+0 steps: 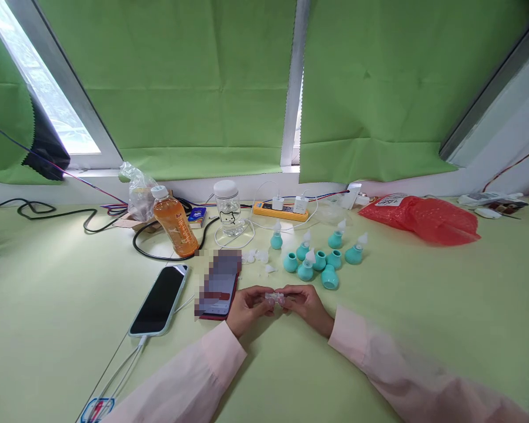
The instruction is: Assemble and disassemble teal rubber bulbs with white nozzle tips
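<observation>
My left hand point(249, 306) and my right hand point(305, 304) meet over the table, fingertips pinched from both sides on a small clear plastic piece point(274, 298). Its exact kind is too small to tell. Just beyond my hands stand several teal squeeze bulbs; one open-necked bulb point(290, 262) has no tip, while another bulb point(354, 254) carries a translucent pointed nozzle. One teal bulb point(330, 277) lies nearest my right hand. Small clear plastic parts point(261, 256) and a loose white tip point(270, 268) lie left of the bulbs.
By my left hand lie a phone in a red case point(220, 285) and a charging phone point(159, 301). Behind are an orange drink bottle point(175, 223), a clear jar point(228, 211), a yellow power strip point(286, 212) and cables. A red plastic bag point(423, 217) sits back right.
</observation>
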Tool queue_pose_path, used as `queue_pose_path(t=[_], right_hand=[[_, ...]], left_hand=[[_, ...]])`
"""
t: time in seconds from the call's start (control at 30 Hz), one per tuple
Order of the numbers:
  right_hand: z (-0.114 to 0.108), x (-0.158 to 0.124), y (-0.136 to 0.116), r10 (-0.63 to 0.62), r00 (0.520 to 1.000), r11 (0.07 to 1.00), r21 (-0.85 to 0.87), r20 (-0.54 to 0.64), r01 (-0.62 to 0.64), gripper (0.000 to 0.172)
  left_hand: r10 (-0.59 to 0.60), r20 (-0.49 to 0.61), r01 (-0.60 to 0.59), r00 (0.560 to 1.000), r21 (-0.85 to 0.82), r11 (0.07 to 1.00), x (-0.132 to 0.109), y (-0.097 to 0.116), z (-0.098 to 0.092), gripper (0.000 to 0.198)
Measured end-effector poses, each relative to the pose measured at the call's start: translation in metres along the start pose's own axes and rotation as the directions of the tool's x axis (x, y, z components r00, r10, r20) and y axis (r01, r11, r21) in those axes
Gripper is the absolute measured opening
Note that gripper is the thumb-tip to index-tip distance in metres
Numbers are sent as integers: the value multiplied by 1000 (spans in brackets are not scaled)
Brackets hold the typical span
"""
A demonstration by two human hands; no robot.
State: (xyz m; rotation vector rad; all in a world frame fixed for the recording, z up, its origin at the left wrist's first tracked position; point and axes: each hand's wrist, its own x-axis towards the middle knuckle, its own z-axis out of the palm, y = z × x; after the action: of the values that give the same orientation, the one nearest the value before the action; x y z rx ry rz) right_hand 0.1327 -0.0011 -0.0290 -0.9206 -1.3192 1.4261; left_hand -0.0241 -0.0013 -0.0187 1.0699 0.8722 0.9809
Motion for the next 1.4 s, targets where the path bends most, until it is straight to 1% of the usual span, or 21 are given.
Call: queue_pose_path(t=[0.13,0.33,0.43,0.5,0.53,0.57,0.6,0.63,0.67,0.7,0.73,0.77,0.8,0.83,0.9,0.97,1.03,1.13,1.2,1.33,1.4], right_hand=[[0,0,2,-12,1000,1000,-6,10,12,23],[1,-2,4,-25,999,998,-57,31,27,22],[0,-2,5,-64,997,988,-141,44,70,21],[-2,-1,3,-154,987,954,-254,39,159,19],[-4,0,0,-232,972,916,-329,37,231,18],[-6,2,-3,-332,942,852,-416,43,319,17],[-9,4,-8,-440,895,756,-510,68,411,17],[-11,6,-14,-540,834,627,-605,116,490,17],[-13,9,-20,-612,769,473,-693,185,543,17],[-14,12,-27,-644,717,311,-766,265,563,17],[-14,15,-34,-639,691,156,-822,339,547,17],[-13,19,-40,-602,694,16,-863,396,506,18],[-11,22,-47,-542,721,-105,-886,431,451,21],[-9,25,-52,-474,763,-204,-898,438,389,24],[-3,33,-60,-345,855,-340,-901,386,269,30],[1,41,-63,-249,921,-413,-893,301,180,31],[4,50,-63,-171,957,-447,-884,235,137,26],[6,60,-61,-74,977,-447,-882,198,145,19],[6,63,-59,-37,978,-435,-884,207,171,19],[4,62,-57,-4,965,-435,-869,262,234,22],[2,61,-56,2,959,-448,-857,285,255,25]], left_hand=[[53,15,-54,998,43,998,-2,2,0,36],[65,32,-68,997,75,995,-3,4,1,31],[66,53,-70,996,67,995,-3,3,1,30],[66,52,-69,996,48,996,-2,2,0,30],[68,41,-69,997,37,997,-2,1,0,30],[70,24,-71,997,26,997,-1,0,-1,30],[74,4,-74,997,15,997,-1,0,-1,29],[76,-15,-76,997,7,997,0,0,-2,29],[74,-31,-74,997,1,997,0,0,-3,29],[69,-43,-70,997,-2,998,0,0,-3,29],[62,-52,-62,997,-6,998,1,0,-3,30],[52,-55,-53,997,-9,999,1,0,-3,30],[44,-58,-44,997,-13,999,1,1,-3,31],[40,-63,-41,997,-18,999,1,1,-3,31],[54,-77,-56,996,-27,998,2,1,-2,32],[80,-92,-83,993,-30,996,1,2,-1,34],[88,-78,-91,993,-30,995,1,3,-1,34],[71,-38,-72,997,-17,997,0,6,-1,45],[74,-34,-74,997,11,997,-1,7,-1,49],[84,-53,-81,995,60,995,1,4,-3,40],[100,-69,-96,993,54,994,3,2,-4,37]])
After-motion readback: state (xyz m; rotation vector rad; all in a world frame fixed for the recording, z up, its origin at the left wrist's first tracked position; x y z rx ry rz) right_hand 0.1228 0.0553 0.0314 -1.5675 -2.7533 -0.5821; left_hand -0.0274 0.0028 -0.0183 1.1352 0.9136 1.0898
